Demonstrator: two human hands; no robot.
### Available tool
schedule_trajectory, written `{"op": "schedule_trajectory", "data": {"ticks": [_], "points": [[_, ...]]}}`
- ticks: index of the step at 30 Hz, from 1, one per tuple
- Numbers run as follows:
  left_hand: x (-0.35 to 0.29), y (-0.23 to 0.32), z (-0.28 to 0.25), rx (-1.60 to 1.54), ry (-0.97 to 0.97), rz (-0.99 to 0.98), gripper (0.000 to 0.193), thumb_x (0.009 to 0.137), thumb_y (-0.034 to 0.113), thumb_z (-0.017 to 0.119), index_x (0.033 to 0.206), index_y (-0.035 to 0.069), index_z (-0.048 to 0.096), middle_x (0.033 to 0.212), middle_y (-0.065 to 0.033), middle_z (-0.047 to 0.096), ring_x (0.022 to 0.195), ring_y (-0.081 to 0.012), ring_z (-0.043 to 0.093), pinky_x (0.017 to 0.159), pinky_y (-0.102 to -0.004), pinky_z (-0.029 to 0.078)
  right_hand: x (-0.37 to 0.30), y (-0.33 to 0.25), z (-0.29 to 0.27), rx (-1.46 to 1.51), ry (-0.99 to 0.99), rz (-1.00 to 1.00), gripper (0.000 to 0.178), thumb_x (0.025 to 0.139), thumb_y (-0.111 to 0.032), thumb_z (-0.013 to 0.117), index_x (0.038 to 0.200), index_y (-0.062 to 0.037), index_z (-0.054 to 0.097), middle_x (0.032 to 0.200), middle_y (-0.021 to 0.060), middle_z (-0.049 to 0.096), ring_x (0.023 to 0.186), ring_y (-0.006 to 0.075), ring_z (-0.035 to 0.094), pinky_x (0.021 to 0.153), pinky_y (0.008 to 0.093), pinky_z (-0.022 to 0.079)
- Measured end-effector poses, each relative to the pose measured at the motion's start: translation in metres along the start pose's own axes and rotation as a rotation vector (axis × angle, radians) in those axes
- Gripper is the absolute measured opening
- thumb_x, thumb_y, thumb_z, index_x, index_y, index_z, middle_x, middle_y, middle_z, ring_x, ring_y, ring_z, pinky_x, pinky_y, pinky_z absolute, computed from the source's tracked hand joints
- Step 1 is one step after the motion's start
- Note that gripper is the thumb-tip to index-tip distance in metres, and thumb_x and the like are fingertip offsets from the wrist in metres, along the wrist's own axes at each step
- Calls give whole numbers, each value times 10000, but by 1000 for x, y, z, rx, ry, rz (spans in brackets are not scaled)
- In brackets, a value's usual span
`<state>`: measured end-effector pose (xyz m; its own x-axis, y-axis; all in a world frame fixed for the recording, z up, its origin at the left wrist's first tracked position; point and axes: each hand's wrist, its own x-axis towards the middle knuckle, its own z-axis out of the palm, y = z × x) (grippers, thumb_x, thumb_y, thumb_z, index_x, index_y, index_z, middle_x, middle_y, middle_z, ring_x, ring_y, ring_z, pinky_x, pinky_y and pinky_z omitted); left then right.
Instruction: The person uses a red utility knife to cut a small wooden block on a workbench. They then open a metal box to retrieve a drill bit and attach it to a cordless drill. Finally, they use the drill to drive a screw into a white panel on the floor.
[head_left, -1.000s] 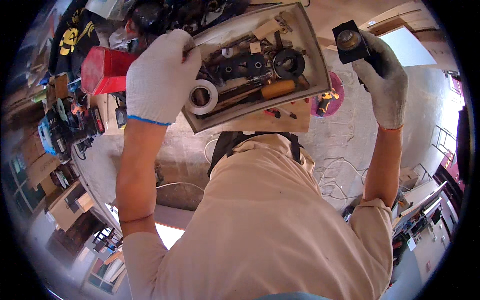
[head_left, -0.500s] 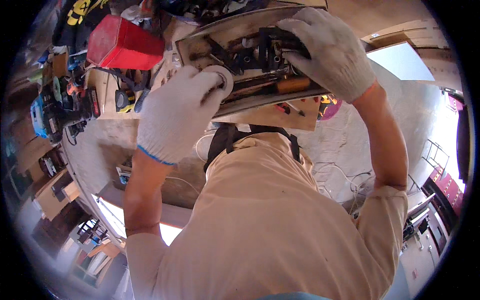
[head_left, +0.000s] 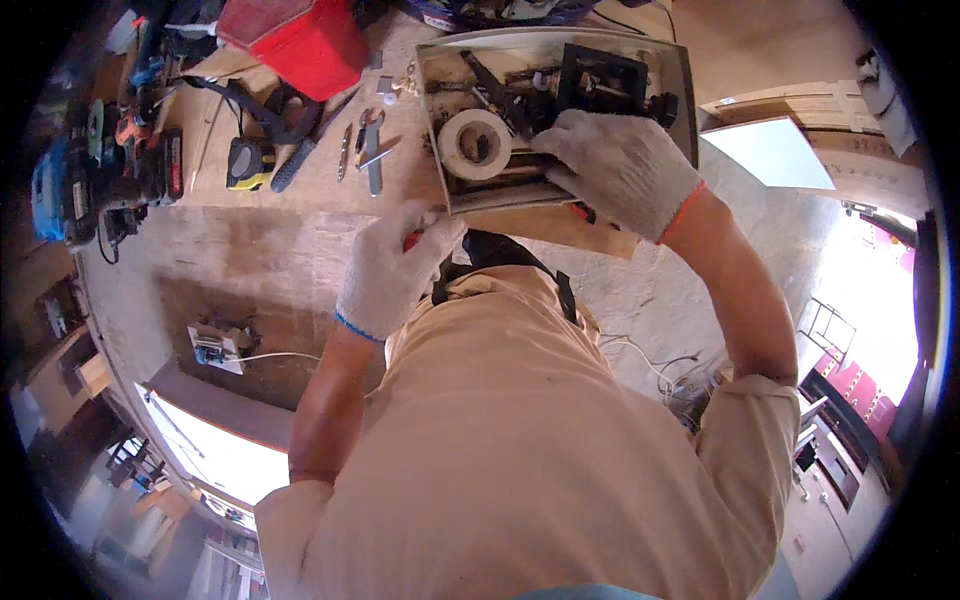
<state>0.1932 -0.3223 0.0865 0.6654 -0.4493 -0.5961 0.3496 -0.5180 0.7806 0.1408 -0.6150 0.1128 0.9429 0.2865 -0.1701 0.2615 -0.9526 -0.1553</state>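
In front of me is a shallow open toolbox tray [head_left: 560,42] full of dark metal tools and parts. A white tape roll [head_left: 447,143] lies flat on top at its left end. A black square metal frame [head_left: 603,72] sits at the far side. My right hand [head_left: 625,170], in a white knit glove, reaches over the near edge with bent fingers among the tools; anything in its grasp is hidden. Below the tray's near left corner, my gloved left hand [head_left: 392,268] is closed, with a bit of red showing between thumb and fingers.
On the wooden bench [head_left: 310,190], left of the tray, lie a wrench [head_left: 374,160], a drill bit [head_left: 344,152] and a tape measure [head_left: 250,163]. A red bin [head_left: 300,50] stands behind them. Power tools [head_left: 110,180] crowd the far left.
My left hand has let go of the tape roll, now in the tray, and drawn back toward me. My right hand has shifted from the tray's right end to its near middle.
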Motion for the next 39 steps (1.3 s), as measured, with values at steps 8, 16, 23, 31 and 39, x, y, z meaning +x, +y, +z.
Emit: {"op": "schedule_trajectory", "data": {"ticks": [8, 16, 23, 31, 39], "points": [[3, -12, 0, -1, -36, 102, 309, 1049, 287, 721, 940, -2, 712, 681, -16, 575, 629, -83, 548, 563, -310, 441, 9, 1, 7, -69, -11, -26, 185, 940, -192, 731, 1107, -122, 696, 1033, 75, 703, 1025, 276, 736, 867, 404, 614], [1, -9, 0, -51, -73, 90, 327, 1075, 296, 701, 931, 3, 708, 684, -1, 590, 622, -68, 544, 542, -291, 424, 6, 6, 11, -98, 24, -41, 272, 882, -135, 743, 1148, -105, 695, 1074, 97, 738, 1064, 298, 748, 879, 412, 619], [2, -14, 0, -72, -69, 109, 343, 1076, 313, 700, 921, 7, 714, 683, -1, 606, 616, -65, 570, 538, -284, 443, 15, 7, -3, -203, -93, -74, 226, 884, -118, 737, 1107, -105, 705, 1044, 97, 761, 1044, 319, 765, 879, 432, 622], [0, -16, 2, -125, -51, 117, 357, 1070, 324, 706, 924, -1, 732, 657, -2, 599, 572, -72, 568, 512, -289, 448, 17, 17, 6, -196, 30, -238, 230, 883, -153, 735, 1102, -106, 685, 1016, 78, 750, 1012, 309, 760, 891, 432, 618], [1, -19, 0, -116, -89, 164, 410, 1076, 360, 699, 891, -6, 713, 722, -36, 642, 561, -72, 579, 482, -263, 459, 15, 5, 6, -392, -125, -156, 255, 904, -176, 709, 1154, -127, 693, 1057, 32, 742, 1075, 239, 743, 866, 383, 610]]}}
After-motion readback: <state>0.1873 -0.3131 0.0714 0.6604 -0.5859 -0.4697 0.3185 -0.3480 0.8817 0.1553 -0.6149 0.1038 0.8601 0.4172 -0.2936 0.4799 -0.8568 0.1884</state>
